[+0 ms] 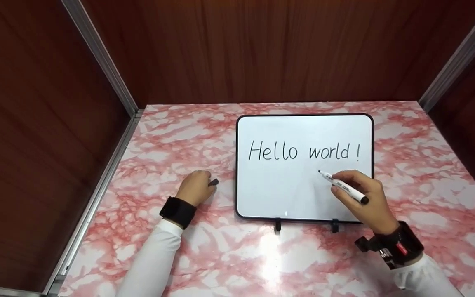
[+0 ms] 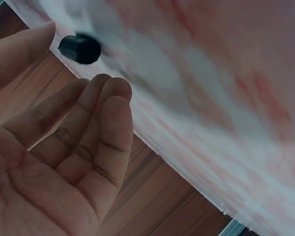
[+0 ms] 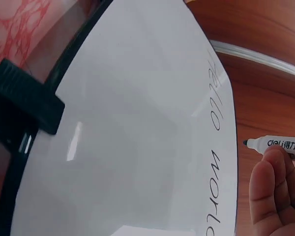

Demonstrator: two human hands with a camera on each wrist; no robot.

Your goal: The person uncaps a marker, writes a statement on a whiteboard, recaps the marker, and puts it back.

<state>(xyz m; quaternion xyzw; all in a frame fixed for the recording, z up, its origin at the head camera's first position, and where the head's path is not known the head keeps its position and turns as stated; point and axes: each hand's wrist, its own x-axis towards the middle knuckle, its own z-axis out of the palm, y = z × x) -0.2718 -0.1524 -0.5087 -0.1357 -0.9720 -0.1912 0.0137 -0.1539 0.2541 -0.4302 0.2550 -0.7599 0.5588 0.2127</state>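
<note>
In the head view, my right hand [image 1: 367,200] pinches a white whiteboard marker [image 1: 346,189] with a black tip, over the lower right of a black-framed whiteboard [image 1: 278,189]. The tip points up and left, bare of a cap; the right wrist view shows it apart from the board surface. "Hello world!" [image 1: 303,152] stands in black across the upper half of the board. My left hand [image 1: 196,186] is left of the board beside a small black marker cap [image 2: 81,49]. Gaps show between the cap and the thumb and fingertips in the left wrist view; the fingers bend loosely.
The whiteboard leans on a stand with two black feet [image 1: 335,225] at its lower edge. Beneath is a red-and-white marbled table [image 1: 179,136]. Brown wood-grain panels [image 1: 237,49] with metal edge strips [image 1: 109,62] enclose the back and sides.
</note>
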